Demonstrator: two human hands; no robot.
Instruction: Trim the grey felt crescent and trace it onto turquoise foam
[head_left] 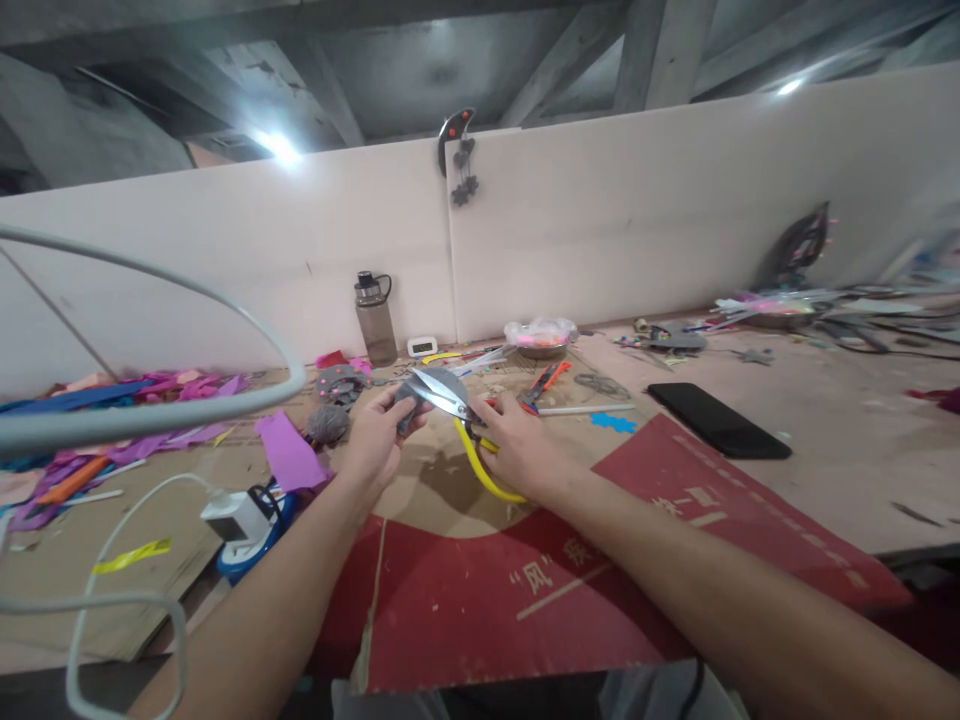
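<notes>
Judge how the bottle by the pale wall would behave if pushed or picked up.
The bottle would probably tip if pushed near its lid, being tall and narrow. It likely lifts readily by the loop at its top. Its fill, hence weight, is unclear.

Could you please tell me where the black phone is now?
The black phone lies on the table, right of centre in the head view, beside the red cardboard.

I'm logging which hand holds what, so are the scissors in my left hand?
No, the yellow-handled scissors are in your right hand, while your left hand holds a grey piece.
</notes>
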